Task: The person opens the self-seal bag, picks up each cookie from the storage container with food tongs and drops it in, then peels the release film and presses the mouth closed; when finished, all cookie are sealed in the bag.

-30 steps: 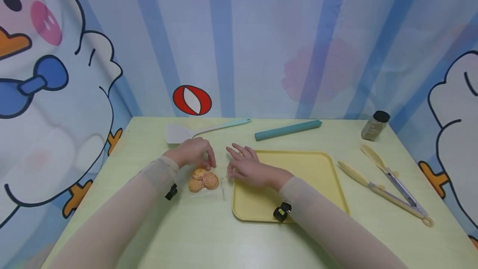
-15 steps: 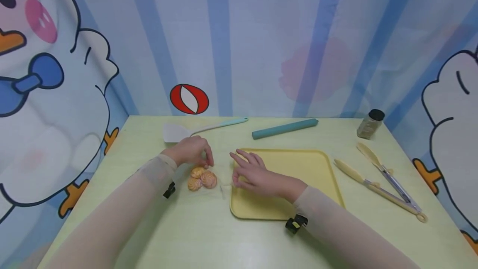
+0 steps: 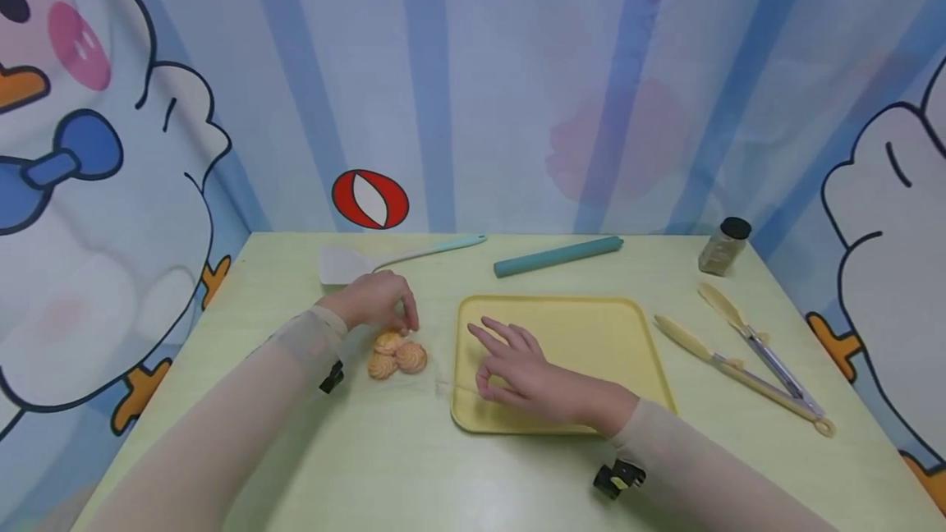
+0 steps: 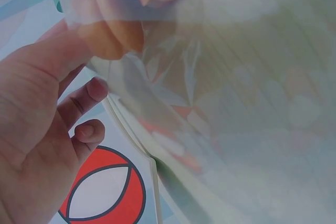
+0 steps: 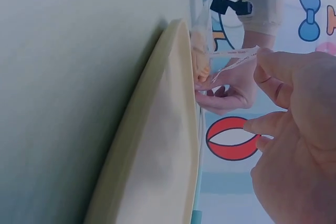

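My left hand (image 3: pixel 372 300) pinches the upper edge of a clear plastic bag (image 4: pixel 191 85) left of the yellow tray. Inside the bag lie three round, swirled golden cookies (image 3: pixel 411 358). Over the left part of the tray (image 3: pixel 591 327), my right hand (image 3: pixel 535 380) pinches the end of a thin printed peel-off strip (image 5: pixel 231 53) between thumb and forefinger, its other fingers spread. The strip stretches left from these fingertips to the bag's right edge. Glare and folds of film blur much of the left wrist view.
Behind the left hand lies a spatula (image 3: pixel 343 265). A teal rolling pin (image 3: pixel 557 257) lies behind the tray. To the right are opened tongs (image 3: pixel 739 364) and a black-lidded jar (image 3: pixel 724 247). A printed curtain (image 3: pixel 502 105) hangs at the table's back edge.
My right hand has moved right and toward me, from the bag's edge to over the tray, drawing the strip out. My left hand has stayed at the bag. The head view has shifted slightly.
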The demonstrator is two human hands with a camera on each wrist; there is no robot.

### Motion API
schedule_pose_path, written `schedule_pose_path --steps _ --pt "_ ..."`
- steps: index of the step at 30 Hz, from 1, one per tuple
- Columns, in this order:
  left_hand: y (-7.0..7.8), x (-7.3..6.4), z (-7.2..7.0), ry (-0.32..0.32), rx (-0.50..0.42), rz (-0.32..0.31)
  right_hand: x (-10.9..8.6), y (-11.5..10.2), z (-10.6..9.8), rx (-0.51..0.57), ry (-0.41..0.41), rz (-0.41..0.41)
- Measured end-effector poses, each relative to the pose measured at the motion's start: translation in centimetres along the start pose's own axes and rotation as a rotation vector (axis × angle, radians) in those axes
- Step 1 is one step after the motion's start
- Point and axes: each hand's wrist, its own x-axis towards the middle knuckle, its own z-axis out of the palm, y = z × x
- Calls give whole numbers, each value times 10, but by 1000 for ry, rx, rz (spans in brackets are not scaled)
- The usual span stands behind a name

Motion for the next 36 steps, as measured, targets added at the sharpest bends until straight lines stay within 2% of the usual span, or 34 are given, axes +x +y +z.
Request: schedule_pose_path --steps 4,14,21,29,33,36 --pt "0 0 1 -15 -8 -14 -9 -9 3 4 -9 -22" --pt "-2 2 3 -6 15 26 -22 -30 13 -51 -16 -99" --pt "-1 0 1 0 10 22 -42 -31 23 -122 10 -3" --pt "-1 -1 0 2 -5 28 -76 -19 36 -293 128 105" --pt "-3 1 0 1 -1 29 -89 -10 37 -311 157 128" --pt "-3 3 1 0 7 34 -95 -6 37 -284 171 140"
